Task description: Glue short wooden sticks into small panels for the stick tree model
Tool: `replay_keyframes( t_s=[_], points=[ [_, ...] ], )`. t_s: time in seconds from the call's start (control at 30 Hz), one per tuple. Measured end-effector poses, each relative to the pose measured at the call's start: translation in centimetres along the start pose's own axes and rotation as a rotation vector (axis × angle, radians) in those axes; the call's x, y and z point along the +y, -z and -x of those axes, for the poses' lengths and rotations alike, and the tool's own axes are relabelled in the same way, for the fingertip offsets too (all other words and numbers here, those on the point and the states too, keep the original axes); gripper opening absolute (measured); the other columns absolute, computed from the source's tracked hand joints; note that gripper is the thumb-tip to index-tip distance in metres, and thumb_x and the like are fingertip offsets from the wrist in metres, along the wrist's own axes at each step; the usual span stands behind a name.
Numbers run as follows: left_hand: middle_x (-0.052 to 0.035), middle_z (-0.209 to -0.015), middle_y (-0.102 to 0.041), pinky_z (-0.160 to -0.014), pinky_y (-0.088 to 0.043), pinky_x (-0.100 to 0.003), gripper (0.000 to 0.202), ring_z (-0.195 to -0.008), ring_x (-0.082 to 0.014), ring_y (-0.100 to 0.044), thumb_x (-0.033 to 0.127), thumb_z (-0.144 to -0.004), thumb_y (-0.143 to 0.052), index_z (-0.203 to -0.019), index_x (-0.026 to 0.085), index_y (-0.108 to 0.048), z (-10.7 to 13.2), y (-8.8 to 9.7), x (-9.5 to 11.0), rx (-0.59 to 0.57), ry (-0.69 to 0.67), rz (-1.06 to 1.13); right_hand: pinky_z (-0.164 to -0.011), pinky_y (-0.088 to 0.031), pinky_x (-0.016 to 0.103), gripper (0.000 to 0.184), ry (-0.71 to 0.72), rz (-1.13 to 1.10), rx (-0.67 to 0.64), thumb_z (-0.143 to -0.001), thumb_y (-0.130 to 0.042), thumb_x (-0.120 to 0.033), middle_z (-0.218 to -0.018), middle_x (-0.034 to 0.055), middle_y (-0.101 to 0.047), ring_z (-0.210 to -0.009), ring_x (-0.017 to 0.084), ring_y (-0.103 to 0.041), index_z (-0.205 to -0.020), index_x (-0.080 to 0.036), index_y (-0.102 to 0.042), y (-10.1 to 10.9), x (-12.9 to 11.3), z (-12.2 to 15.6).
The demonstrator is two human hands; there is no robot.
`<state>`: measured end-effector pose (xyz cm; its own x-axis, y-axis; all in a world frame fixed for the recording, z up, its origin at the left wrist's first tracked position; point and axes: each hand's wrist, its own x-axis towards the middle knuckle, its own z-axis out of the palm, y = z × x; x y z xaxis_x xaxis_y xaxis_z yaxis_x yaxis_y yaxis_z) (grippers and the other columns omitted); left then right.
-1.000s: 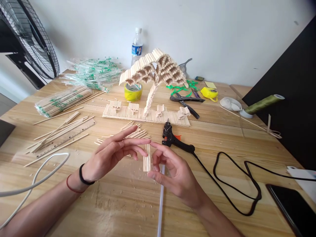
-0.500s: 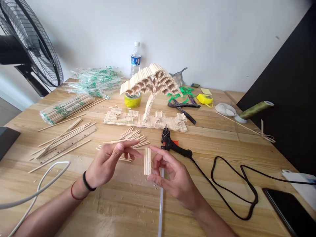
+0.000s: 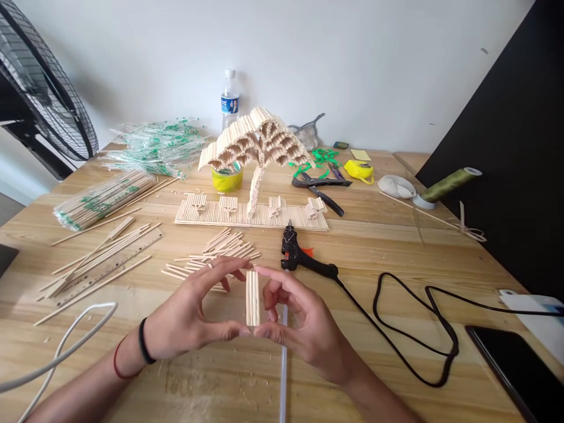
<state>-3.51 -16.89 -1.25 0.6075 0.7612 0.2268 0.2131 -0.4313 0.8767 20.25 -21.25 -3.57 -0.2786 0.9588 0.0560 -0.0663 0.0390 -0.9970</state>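
A small block of short wooden sticks [image 3: 252, 298], set side by side, stands between my two hands over the table's front. My left hand [image 3: 200, 308] pinches its ends, thumb at the near end and forefinger at the far end. My right hand [image 3: 306, 317] grips the same ends from the other side, its other fingers curled. Behind my hands lies a loose pile of short sticks [image 3: 231, 247]. A black glue gun [image 3: 304, 258] rests beyond my right hand, with a clear glue stick [image 3: 283, 376] trailing toward me.
A tree-like stick model [image 3: 258, 144] rises from a slatted base [image 3: 211, 216]. Pliers [image 3: 324, 191], a tape roll [image 3: 227, 178] and a water bottle [image 3: 230, 100] are behind. Long sticks [image 3: 101, 252] and a fan [image 3: 48, 82] are left; a black cable [image 3: 396, 352] and phone [image 3: 515, 376] right.
My left hand has come in from beside the stick block and closed on its ends. My right hand keeps its grip. The camera view has shifted slightly right.
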Motion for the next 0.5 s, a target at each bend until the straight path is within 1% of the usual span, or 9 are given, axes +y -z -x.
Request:
replay_keyframes(
  t_s=[0.07,0.13,0.23,0.3,0.33,0.4,0.43,0.47,0.5],
  points=[
    [-0.0118,-0.135,-0.07,-0.089,-0.059,-0.038,0.072,-0.108,-0.027,-0.068,0.034,-0.085,-0.087,-0.15,0.034,-0.056,-0.2,0.0,0.3,-0.011,-0.011,-0.02,-0.078,-0.054,0.033,0.066,-0.003,0.0,-0.004,-0.083,-0.092,-0.038,-0.092,-0.0021,-0.058,-0.076,0.014,-0.056,-0.143,-0.031,-0.066,0.0,0.0,-0.1],
    [-0.0107,-0.126,-0.072,-0.088,-0.059,-0.038,0.064,-0.105,-0.0262,-0.068,0.032,-0.085,-0.086,-0.143,0.029,-0.059,-0.2,0.0,0.4,-0.015,-0.006,-0.05,-0.077,-0.054,0.032,0.066,-0.009,0.015,-0.014,-0.083,-0.092,-0.039,-0.092,-0.0018,-0.059,-0.076,0.014,-0.055,-0.143,-0.029,-0.066,0.0,0.1,-0.2],
    [-0.0092,-0.119,-0.072,-0.089,-0.058,-0.039,0.061,-0.102,-0.0255,-0.068,0.025,-0.083,-0.085,-0.138,0.027,-0.057,-0.1,-0.2,0.4,-0.005,0.036,-0.083,-0.079,-0.055,0.033,0.071,-0.017,0.052,-0.029,-0.083,-0.092,-0.039,-0.096,-0.0006,-0.062,-0.078,0.015,-0.056,-0.146,-0.028,-0.063,0.2,0.1,-0.3],
    [-0.0097,-0.123,-0.071,-0.093,-0.058,-0.041,0.063,-0.105,-0.0257,-0.068,0.02,-0.084,-0.082,-0.14,0.026,-0.054,0.0,-0.3,0.2,-0.001,0.06,-0.058,-0.082,-0.055,0.034,0.075,-0.014,0.084,-0.018,-0.086,-0.089,-0.038,-0.101,0.0003,-0.064,-0.08,0.016,-0.059,-0.153,-0.029,-0.056,0.4,0.0,-0.3],
    [-0.01,-0.124,-0.071,-0.095,-0.057,-0.041,0.065,-0.107,-0.0254,-0.068,0.017,-0.085,-0.079,-0.142,0.026,-0.051,0.0,-0.3,0.1,0.0,0.069,-0.026,-0.083,-0.055,0.035,0.073,-0.006,0.111,-0.003,-0.089,-0.086,-0.036,-0.103,0.0008,-0.065,-0.081,0.016,-0.06,-0.154,-0.029,-0.054,0.5,-0.1,-0.3],
    [-0.01,-0.122,-0.072,-0.098,-0.056,-0.042,0.066,-0.108,-0.0242,-0.07,0.013,-0.09,-0.072,-0.148,0.026,-0.045,0.1,-0.5,-0.1,-0.013,0.092,0.071,-0.086,-0.055,0.036,0.059,0.037,0.201,0.053,-0.095,-0.077,-0.033,-0.104,0.0018,-0.067,-0.085,0.017,-0.064,-0.15,-0.028,-0.056,0.8,-0.3,-0.4],
    [-0.0098,-0.119,-0.074,-0.098,-0.056,-0.042,0.065,-0.107,-0.0235,-0.071,0.012,-0.093,-0.069,-0.15,0.026,-0.042,0.1,-0.6,-0.2,-0.026,0.107,0.132,-0.086,-0.055,0.036,0.044,0.073,0.27,0.097,-0.098,-0.073,-0.031,-0.103,0.0021,-0.067,-0.087,0.018,-0.065,-0.141,-0.027,-0.062,0.9,-0.4,-0.5],
    [-0.0096,-0.116,-0.075,-0.098,-0.056,-0.041,0.064,-0.106,-0.0229,-0.072,0.011,-0.095,-0.065,-0.152,0.026,-0.039,0.1,-0.6,-0.3,-0.039,0.124,0.197,-0.085,-0.054,0.035,0.026,0.117,0.35,0.147,-0.1,-0.069,-0.029,-0.098,0.002,-0.067,-0.087,0.019,-0.065,-0.126,-0.025,-0.068,1.1,-0.5,-0.7],
    [-0.0098,-0.114,-0.076,-0.097,-0.057,-0.041,0.062,-0.105,-0.0224,-0.073,0.012,-0.098,-0.063,-0.153,0.025,-0.038,0.1,-0.7,-0.4,-0.048,0.141,0.257,-0.081,-0.053,0.035,0.009,0.164,0.433,0.197,-0.102,-0.065,-0.028,-0.091,0.0015,-0.066,-0.084,0.019,-0.064,-0.108,-0.024,-0.069,1.4,-0.6,-0.9]
  ],
)
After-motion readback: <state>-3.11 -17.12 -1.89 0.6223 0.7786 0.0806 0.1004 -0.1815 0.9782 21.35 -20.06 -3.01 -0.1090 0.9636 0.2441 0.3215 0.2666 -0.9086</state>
